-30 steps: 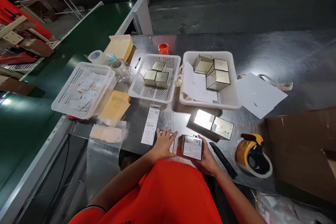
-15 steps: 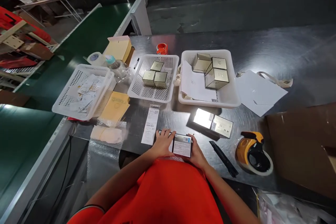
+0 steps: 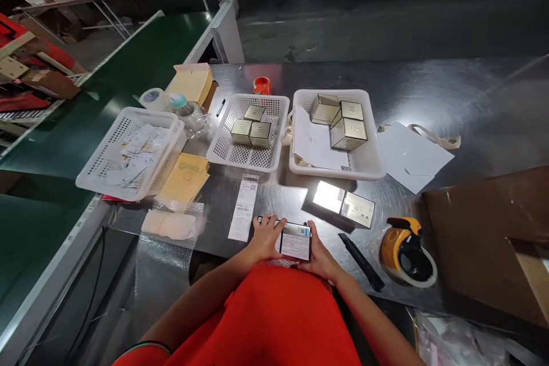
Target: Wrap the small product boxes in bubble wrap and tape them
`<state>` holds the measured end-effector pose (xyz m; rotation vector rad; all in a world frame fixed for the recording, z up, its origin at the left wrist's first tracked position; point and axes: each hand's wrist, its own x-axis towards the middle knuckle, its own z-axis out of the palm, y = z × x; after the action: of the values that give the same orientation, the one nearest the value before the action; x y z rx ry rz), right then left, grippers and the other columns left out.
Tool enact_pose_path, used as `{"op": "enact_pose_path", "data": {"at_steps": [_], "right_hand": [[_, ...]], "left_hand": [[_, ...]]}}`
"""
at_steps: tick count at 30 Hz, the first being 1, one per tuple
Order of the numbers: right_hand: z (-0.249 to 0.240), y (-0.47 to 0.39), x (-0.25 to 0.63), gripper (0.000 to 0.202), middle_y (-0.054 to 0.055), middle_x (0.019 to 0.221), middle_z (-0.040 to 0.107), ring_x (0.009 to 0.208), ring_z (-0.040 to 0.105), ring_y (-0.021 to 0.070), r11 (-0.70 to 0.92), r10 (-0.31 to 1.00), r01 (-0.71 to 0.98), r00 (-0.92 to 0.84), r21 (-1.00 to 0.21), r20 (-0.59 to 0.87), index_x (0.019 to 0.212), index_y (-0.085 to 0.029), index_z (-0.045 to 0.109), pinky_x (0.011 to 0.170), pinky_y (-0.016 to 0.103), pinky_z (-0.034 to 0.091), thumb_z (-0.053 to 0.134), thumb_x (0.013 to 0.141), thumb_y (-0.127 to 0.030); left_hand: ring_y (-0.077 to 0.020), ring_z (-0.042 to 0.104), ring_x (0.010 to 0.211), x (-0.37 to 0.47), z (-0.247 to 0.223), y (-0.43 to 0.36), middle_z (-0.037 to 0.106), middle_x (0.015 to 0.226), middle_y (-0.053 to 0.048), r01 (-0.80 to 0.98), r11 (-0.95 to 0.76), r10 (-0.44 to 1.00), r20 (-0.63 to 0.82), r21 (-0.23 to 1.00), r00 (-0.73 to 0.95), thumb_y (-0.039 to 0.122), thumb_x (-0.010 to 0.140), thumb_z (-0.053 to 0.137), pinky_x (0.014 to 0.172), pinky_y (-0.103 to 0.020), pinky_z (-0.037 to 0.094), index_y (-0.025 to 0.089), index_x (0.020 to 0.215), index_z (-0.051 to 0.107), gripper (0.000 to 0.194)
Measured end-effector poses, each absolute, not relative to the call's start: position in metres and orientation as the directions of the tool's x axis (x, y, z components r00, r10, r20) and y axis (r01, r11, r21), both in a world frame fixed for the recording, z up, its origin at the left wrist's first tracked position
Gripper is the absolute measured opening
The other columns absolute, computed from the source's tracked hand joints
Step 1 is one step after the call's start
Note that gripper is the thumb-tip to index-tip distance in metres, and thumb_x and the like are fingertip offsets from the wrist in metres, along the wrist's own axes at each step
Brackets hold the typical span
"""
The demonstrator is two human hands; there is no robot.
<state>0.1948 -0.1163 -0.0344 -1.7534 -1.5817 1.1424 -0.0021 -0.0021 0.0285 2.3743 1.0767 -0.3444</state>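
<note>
Both hands, left hand [image 3: 262, 238] & right hand [image 3: 318, 254], fingers curled round a small labelled carton [image 3: 295, 241] at near table [image 3: 429, 88] edge; looks light, stiff, best gripped by side walls

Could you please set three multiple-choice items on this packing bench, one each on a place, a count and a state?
1. Where is the tape dispenser? A right of the hands; B in a basket; C on the green belt.
2. How many gold boxes are in the mesh basket? A one; B three; C five.
3. The small labelled box is: A lying untouched; B in the solid tray; C held between both hands.
Answers: 1 A, it sits on the steel table beyond the right hand. 2 B, three show. 3 C, the left hand and right hand flank it.
</note>
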Motion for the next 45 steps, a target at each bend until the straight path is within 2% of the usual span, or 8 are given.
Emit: {"op": "enact_pose_path", "data": {"at_steps": [5,14,17,21,31,37,41,45], "right_hand": [[-0.02,-0.113,0.199,0.134,0.024,0.16,0.008,0.145,0.02,0.0414,-0.058,0.994,0.718,-0.025,-0.693,-0.108,0.152,-0.02,-0.014,0.112,0.06,0.028,0.079,0.058,-0.04],[-0.001,-0.083,0.173,0.116,0.027,0.156,0.026,0.143,0.026,0.0409,0.192,0.965,0.84,-0.256,-0.507,-0.06,0.154,-0.01,0.009,0.115,0.065,0.01,0.073,0.065,-0.051],[0.0,-0.078,0.161,0.11,0.025,0.154,0.032,0.14,0.031,0.0412,0.212,0.962,0.85,-0.267,-0.483,-0.047,0.153,-0.012,0.017,0.115,0.064,0.006,0.073,0.067,-0.053],[0.001,-0.072,0.142,0.106,0.023,0.152,0.037,0.137,0.036,0.0404,0.205,0.96,0.868,-0.269,-0.452,-0.082,0.151,-0.013,0.024,0.115,0.061,0.011,0.074,0.067,-0.053],[-0.005,-0.066,0.132,0.098,0.022,0.143,0.048,0.127,0.042,0.0407,0.156,0.972,0.9,-0.214,-0.407,-0.1,0.149,-0.013,0.03,0.108,0.057,0.027,0.074,0.069,-0.049],[-0.006,-0.058,0.134,0.092,0.022,0.138,0.051,0.124,0.045,0.0417,0.138,0.974,0.868,-0.206,-0.477,-0.091,0.144,-0.013,0.039,0.107,0.059,0.029,0.074,0.065,-0.046],[0.003,-0.047,0.153,0.091,0.018,0.135,0.055,0.124,0.047,0.0415,-0.104,0.992,0.695,0.021,-0.711,-0.123,0.137,-0.018,0.049,0.105,0.061,0.033,0.073,0.059,-0.057],[0.025,-0.049,0.179,0.083,0.013,0.126,0.064,0.111,0.061,0.0366,-0.4,0.909,0.021,0.136,-0.916,-0.394,0.129,-0.021,0.055,0.095,0.054,0.047,0.07,0.06,-0.065]], "left_hand": [[-0.043,0.037,0.129,-0.002,0.028,-0.002,0.045,0.144,-0.019,0.751,-0.558,0.626,-0.416,0.352,0.66,0.05,0.053,0.084,0.103,-0.068,0.026,0.027,0.147,0.033,0.109],[-0.0401,0.006,0.148,-0.032,0.045,0.013,0.007,0.163,-0.014,0.738,-0.261,0.682,-0.422,0.622,0.598,0.046,0.049,0.087,0.114,-0.066,0.01,0.03,0.153,0.011,0.13],[-0.0328,0.035,0.14,-0.067,0.04,0.016,0.025,0.158,-0.016,0.594,0.25,0.764,-0.532,0.765,0.365,0.054,0.065,0.075,0.11,-0.049,0.034,0.027,0.15,0.024,0.103],[-0.0258,0.063,0.107,-0.091,0.026,0.005,0.059,0.128,-0.017,0.277,0.714,0.569,-0.763,0.643,0.306,0.063,0.068,0.067,0.091,-0.039,0.049,0.018,0.129,0.051,0.077],[-0.021,0.066,0.094,-0.07,0.022,-0.007,0.071,0.099,-0.005,0.229,0.685,0.644,-0.722,0.692,0.254,0.031,0.065,0.074,0.082,-0.033,0.05,0.019,0.104,0.066,0.041],[-0.0219,0.064,0.099,-0.075,0.029,-0.004,0.07,0.105,-0.007,0.216,0.702,0.618,-0.731,0.679,0.291,0.042,0.064,0.076,0.083,-0.033,0.048,0.019,0.108,0.065,0.051],[-0.0185,0.065,0.089,-0.087,0.045,0.01,0.069,0.102,-0.008,0.062,0.714,0.667,-0.705,0.697,0.242,0.051,0.063,0.078,0.081,-0.031,0.048,0.018,0.106,0.065,0.056],[-0.0149,0.064,0.08,-0.102,0.059,0.02,0.068,0.098,-0.007,-0.071,0.69,0.724,-0.685,0.72,0.08,0.045,0.058,0.084,0.076,-0.028,0.048,0.017,0.1,0.066,0.053]]}}
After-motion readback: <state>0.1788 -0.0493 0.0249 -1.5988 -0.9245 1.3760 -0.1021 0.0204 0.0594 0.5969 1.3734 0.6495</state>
